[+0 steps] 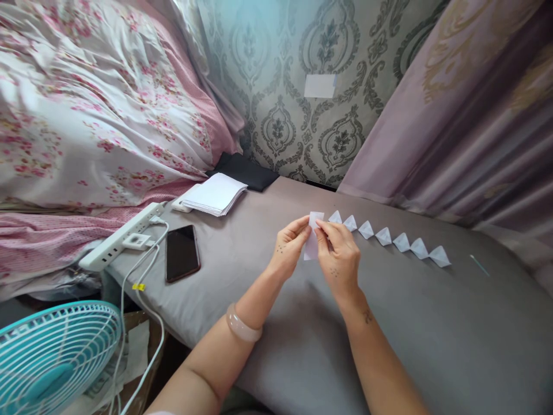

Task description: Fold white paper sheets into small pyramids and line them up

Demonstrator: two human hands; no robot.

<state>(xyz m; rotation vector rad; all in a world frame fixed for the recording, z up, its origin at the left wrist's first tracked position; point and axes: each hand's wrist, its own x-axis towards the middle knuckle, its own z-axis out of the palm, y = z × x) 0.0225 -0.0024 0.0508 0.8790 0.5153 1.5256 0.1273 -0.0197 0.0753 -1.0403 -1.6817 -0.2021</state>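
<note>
Between my hands, above the grey-covered surface (415,323), is a narrow folded strip of white paper (310,249), held roughly upright. My left hand (292,245) pinches its left edge, thumb and fingers pressed together. At the upper right edge, my right hand (339,248) grips the same paper between thumb and fingertips. Just beyond my right hand runs a slanting row of several small folded white paper pieces (383,236), diamond-like in outline. My right hand partly overlaps the near side of the row's left end.
A stack of white paper (216,193) lies at the back left, near a black flat item (246,170). Closer in are a phone (182,253), a power strip (125,236) with white cables and a blue fan (60,357). A thin white stick (479,265) lies at right.
</note>
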